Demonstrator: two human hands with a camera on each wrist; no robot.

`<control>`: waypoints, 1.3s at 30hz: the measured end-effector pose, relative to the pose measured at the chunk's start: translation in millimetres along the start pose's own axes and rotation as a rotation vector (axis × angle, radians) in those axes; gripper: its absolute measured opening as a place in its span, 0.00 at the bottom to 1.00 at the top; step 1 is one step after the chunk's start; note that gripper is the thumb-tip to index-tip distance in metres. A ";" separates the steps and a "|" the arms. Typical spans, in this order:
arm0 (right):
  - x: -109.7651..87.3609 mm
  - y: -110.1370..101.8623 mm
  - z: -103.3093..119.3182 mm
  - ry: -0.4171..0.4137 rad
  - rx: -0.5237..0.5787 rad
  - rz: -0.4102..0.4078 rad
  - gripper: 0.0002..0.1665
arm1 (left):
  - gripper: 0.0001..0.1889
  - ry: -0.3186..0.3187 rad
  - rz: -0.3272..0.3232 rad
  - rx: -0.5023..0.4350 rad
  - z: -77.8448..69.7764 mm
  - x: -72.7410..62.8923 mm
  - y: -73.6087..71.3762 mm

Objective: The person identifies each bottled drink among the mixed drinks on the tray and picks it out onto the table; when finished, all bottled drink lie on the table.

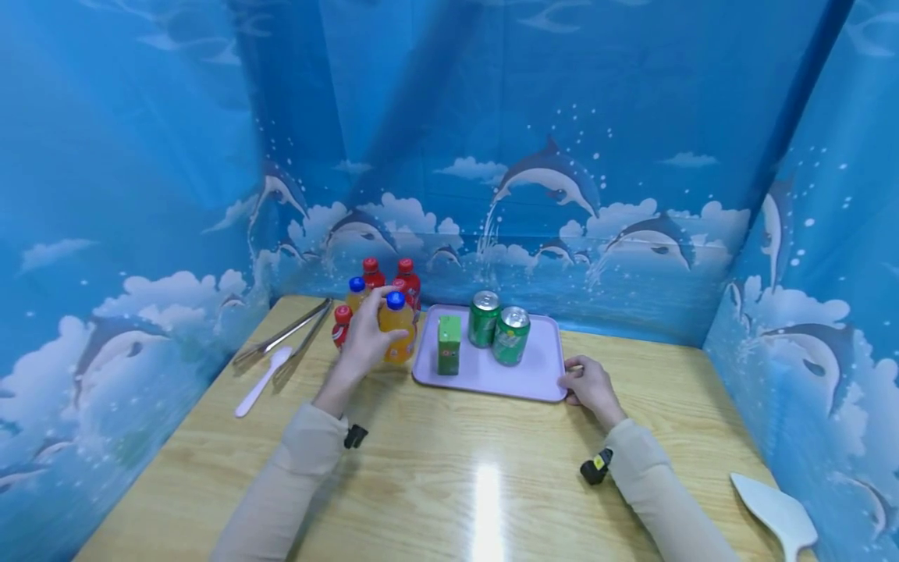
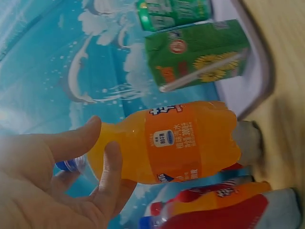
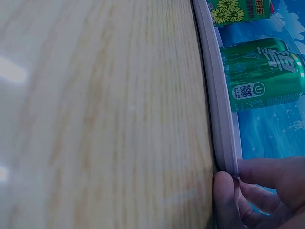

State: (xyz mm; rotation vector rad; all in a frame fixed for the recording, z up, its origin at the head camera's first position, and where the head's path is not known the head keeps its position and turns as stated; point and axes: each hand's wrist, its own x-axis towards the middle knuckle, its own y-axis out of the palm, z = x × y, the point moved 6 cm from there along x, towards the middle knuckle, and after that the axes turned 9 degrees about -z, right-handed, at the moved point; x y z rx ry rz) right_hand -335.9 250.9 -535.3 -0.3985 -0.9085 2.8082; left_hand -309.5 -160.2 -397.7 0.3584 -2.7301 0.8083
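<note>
My left hand (image 1: 367, 336) grips an orange soda bottle (image 2: 167, 143) with a blue cap, thumb and fingers round its upper part. In the left wrist view the bottle's base is off the table. My right hand (image 1: 588, 384) pinches the front right corner of a lilac tray (image 1: 541, 375), thumb on one side of the rim and fingers on the other. On the tray stand a green drink carton (image 1: 449, 347) and two green soda cans, one at the back (image 1: 484, 320) and one nearer (image 1: 511, 337).
Behind my left hand stand several red-capped bottles (image 1: 407, 277) and another orange bottle (image 1: 356, 293). Metal tongs (image 1: 295, 332) and a white spoon (image 1: 263, 382) lie on the left. A white spatula (image 1: 776, 511) lies at the front right. Blue dolphin-print sheets (image 1: 562, 117) enclose the table.
</note>
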 end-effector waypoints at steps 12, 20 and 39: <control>0.8 -2.1 -2.1 -0.009 0.001 0.005 0.25 | 0.35 -0.027 -0.004 0.084 26.0 0.4 8.9; 0.0 0.9 -3.4 -0.001 -0.022 0.004 0.25 | 0.36 -0.087 0.026 0.099 39.4 -1.3 15.6; -4.5 -2.3 -5.5 -0.004 -0.020 -0.011 0.25 | 0.40 -0.081 0.073 0.201 38.0 -6.1 17.5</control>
